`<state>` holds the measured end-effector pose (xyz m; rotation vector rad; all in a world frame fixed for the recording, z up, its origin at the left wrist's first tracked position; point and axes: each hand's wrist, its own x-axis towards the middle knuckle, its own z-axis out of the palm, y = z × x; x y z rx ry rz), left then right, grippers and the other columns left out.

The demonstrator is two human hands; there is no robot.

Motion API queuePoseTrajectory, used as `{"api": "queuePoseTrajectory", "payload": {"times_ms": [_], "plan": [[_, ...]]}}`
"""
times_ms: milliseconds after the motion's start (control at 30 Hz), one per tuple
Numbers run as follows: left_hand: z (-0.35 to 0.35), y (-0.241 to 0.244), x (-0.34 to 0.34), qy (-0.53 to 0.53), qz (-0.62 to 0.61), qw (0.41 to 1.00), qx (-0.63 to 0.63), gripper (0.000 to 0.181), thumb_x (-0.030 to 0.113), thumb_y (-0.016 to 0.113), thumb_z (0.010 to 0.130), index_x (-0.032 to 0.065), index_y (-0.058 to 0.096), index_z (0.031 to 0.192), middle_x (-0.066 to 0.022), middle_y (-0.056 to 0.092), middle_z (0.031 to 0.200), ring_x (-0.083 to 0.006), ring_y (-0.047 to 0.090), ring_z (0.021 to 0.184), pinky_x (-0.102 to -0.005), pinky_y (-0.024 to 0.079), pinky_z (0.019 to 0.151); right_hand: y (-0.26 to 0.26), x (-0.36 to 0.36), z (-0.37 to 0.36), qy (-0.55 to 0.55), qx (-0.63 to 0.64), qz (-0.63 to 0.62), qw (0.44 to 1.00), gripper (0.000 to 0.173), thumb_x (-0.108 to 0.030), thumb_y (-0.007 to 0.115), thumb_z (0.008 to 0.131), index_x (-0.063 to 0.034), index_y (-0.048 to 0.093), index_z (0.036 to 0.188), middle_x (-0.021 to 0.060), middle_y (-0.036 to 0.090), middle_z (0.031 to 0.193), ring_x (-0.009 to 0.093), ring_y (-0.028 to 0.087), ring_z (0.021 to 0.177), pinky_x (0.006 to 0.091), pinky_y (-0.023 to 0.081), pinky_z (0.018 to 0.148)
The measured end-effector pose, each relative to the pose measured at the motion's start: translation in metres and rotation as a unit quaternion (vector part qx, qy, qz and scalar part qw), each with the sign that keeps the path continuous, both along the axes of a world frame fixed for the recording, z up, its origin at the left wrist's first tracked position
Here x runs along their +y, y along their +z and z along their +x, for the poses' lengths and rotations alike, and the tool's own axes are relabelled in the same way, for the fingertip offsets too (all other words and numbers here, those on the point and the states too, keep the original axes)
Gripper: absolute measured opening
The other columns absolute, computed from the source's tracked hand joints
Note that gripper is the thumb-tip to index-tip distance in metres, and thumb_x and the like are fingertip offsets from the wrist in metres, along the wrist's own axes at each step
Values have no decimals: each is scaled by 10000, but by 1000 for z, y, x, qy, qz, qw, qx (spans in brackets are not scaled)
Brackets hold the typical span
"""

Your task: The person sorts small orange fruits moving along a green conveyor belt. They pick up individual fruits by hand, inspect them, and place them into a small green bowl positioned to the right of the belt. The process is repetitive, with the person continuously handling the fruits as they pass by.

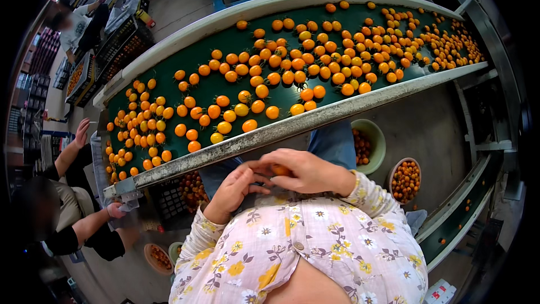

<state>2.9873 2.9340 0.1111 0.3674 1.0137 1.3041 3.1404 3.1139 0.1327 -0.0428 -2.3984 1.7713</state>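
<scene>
My right hand (306,172) is curled around an orange cherry tomato (282,170), which is partly hidden under the fingers. Close beside it, my left hand (236,190) has its fingertips against those of the right. Whether the left fingers pinch anything small is hard to see. Both hands are over my lap, on my side of the belt's pale, worn rail (253,145). Beyond the rail, many orange and yellow cherry tomatoes (298,64), some with green calyxes, lie spread on a green conveyor belt (228,86).
Under the belt stand a green basin (382,145) and a pinkish tub (417,173) of tomatoes, plus a black crate (168,202). A lower conveyor (447,228) runs at right. One person (74,219) sits at the belt's left end; another (78,25) is among crates farther back.
</scene>
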Motion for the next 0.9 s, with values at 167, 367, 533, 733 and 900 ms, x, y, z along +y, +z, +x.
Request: {"api": "queuePoseTrajectory", "payload": {"times_ms": [167,367,533,733,900], "plan": [[-8,-19,-29,170,-28,966,-192,429,386,385,1027,22,529,1202,-143,599,1116,-224,621,928,-281,537,639,-9,-27,-37,89,22,58,994,559,-164,658,824,-70,445,1332,148,534,1165,355,604,969,405,522,803],[-63,-86,-145,235,-196,948,91,292,291,526,985,28,586,1098,-97,621,964,-169,611,793,-239,481,535,8,26,-26,-28,81,120,989,335,-106,653,821,-57,591,1146,136,631,994,312,639,862,372,529,734],[-73,-117,-202,108,-338,647,675,384,268,602,937,7,561,1215,-119,619,985,-196,627,826,-293,526,674,16,98,-8,-235,20,226,945,331,-134,644,839,-36,586,1150,151,618,1068,304,612,952,386,502,812],[-50,-18,-93,-84,-247,809,526,375,217,642,897,1,581,1198,-149,628,1037,-251,633,882,-326,510,761,-29,166,-24,-289,-169,439,834,576,-377,627,853,-112,484,1345,201,440,1399,354,402,1300,493,308,1069],[-37,79,9,-227,-6,790,570,254,147,669,858,24,640,1078,-124,639,886,-253,634,857,-324,509,704,-25,152,-28,-231,-198,430,850,593,-400,594,869,-178,422,1392,193,402,1445,354,341,1359,511,274,1085]]}}
